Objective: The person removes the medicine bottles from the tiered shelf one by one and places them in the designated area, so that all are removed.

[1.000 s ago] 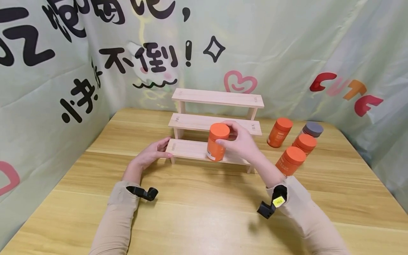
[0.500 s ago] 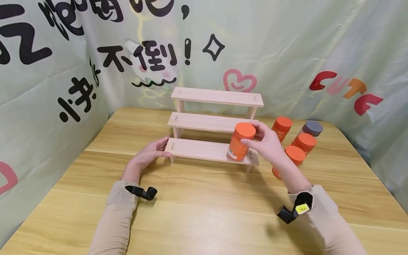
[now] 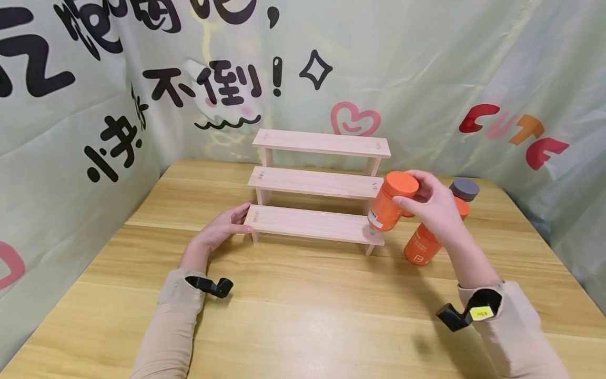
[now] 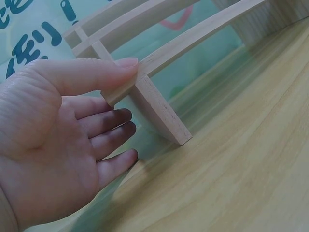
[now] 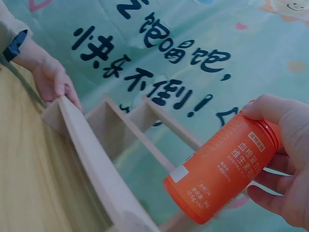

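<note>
My right hand [image 3: 433,205] holds an orange vitamin bottle [image 3: 389,202] by its upper part, thumb on the near side. It is tilted, over the right end of the lowest step of a three-step wooden display shelf [image 3: 303,221]. In the right wrist view, white printing covers the front of the bottle [image 5: 224,169]. My left hand [image 3: 220,229] grips the left end of that same step. The left wrist view has the thumb [image 4: 108,72] across the board's end, the other fingers curving below and behind it.
Right of the shelf stand another orange bottle [image 3: 420,246], one behind it [image 3: 462,207] and a bottle with a grey-blue lid [image 3: 465,188]. My right hand and the held bottle partly cover this group. A printed cloth [image 3: 416,79] hangs behind the wooden table [image 3: 284,316].
My right hand has carried the orange bottle rightward from mid-step to the right end, raising and tilting it slightly. The left hand has kept its place on the shelf.
</note>
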`<state>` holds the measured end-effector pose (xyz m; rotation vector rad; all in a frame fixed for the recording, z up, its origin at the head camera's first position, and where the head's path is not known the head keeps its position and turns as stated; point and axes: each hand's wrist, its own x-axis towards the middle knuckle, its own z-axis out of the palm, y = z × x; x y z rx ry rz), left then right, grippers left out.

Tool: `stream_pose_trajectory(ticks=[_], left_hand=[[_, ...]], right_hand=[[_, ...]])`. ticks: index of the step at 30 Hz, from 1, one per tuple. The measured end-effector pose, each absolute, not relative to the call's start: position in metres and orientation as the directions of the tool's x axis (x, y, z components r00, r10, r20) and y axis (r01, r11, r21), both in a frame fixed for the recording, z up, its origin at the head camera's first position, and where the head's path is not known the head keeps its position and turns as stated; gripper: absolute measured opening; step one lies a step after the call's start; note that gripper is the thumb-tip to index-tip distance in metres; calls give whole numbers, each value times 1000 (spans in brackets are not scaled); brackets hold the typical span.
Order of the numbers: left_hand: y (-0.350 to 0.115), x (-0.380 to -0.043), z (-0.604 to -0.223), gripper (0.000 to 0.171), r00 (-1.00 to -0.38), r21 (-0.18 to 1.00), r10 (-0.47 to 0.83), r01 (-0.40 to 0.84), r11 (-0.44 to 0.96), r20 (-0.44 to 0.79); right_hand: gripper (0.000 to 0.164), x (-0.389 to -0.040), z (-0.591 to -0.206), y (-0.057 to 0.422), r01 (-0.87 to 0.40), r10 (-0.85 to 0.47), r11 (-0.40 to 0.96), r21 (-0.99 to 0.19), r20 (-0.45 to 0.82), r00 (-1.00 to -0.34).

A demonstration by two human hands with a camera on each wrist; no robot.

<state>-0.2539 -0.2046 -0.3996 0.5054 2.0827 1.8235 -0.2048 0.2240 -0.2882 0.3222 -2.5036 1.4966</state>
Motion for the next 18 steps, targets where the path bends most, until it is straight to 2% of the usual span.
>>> stream_pose_trajectory(ticks=[6, 13, 18], left_hand=[[-205, -253, -400, 84, -875, 993, 485, 58, 107, -1], [-204, -254, -400, 84, -878, 992, 479, 52, 113, -8], [-205, -254, -400, 83, -881, 993, 473, 44, 106, -12]], right_hand=[[51, -202, -277, 244, -284, -20, 524, -803, 321, -947], [41, -199, -266, 273, -268, 67, 504, -821, 347, -936], [42, -197, -262, 292, -239, 107, 533, -812, 345, -933]])
